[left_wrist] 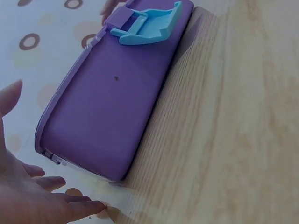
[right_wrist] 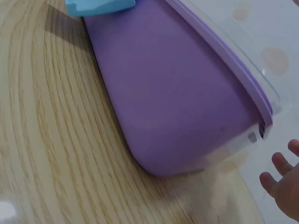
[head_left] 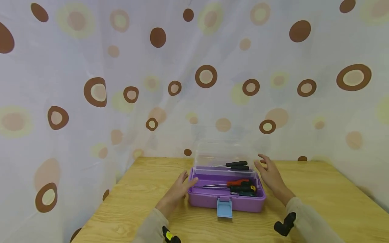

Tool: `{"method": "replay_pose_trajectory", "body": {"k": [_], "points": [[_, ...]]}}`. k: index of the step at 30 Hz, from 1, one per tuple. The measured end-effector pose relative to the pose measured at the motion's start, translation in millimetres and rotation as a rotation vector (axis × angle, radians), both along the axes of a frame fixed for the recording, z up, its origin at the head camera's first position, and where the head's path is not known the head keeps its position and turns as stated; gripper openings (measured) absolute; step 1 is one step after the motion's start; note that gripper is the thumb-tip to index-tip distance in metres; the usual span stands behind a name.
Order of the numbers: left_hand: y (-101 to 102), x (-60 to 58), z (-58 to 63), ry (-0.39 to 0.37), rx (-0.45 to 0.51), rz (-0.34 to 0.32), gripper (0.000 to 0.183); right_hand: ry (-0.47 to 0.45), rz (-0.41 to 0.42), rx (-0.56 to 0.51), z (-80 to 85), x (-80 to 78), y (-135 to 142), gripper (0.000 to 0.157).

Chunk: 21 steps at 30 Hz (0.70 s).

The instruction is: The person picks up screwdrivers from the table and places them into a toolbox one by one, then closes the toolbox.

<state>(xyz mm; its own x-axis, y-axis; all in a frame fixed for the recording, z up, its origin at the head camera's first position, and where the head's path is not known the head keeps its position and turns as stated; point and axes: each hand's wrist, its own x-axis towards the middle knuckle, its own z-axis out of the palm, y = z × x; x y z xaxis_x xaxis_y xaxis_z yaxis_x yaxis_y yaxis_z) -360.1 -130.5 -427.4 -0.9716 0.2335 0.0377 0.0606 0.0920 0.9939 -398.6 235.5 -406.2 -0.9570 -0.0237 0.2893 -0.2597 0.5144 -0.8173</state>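
Note:
A purple plastic box stands on the table with its clear lid raised at the back. A light blue latch hangs down at its front. Inside lie several screwdrivers, among them a red-handled screwdriver and a dark green-handled one. Two black-handled screwdrivers lie toward the back, by the lid. My left hand is at the box's left end, fingers spread; in the left wrist view a gap shows between them. Off the right end, my right hand is held up with loosely bent fingers, holding nothing.
The box rests on a light wooden table. Behind and to the left hangs a white curtain with brown and beige circles. Dark straps with small devices sit on the wrists.

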Motion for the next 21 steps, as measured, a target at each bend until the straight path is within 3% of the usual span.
{"method": "replay_pose_trajectory", "body": {"k": [4,8,14,21], "points": [[4.2,-21.4,5.5,-0.086,0.110,0.116,0.096,-0.170,0.068,-0.040,1.2,-5.9,6.8,0.084],[8.1,-43.6,12.5,-0.129,0.172,0.174,0.092,-0.264,0.128,-0.069,1.3,-13.8,11.8,0.089],[11.1,-66.2,17.1,-0.152,0.168,0.171,0.099,-0.319,0.158,-0.188,1.1,-22.5,5.4,0.088],[17.5,-84.7,20.0,-0.157,0.175,0.155,0.102,-0.396,0.146,-0.334,6.7,-32.2,-5.0,0.102]]}}
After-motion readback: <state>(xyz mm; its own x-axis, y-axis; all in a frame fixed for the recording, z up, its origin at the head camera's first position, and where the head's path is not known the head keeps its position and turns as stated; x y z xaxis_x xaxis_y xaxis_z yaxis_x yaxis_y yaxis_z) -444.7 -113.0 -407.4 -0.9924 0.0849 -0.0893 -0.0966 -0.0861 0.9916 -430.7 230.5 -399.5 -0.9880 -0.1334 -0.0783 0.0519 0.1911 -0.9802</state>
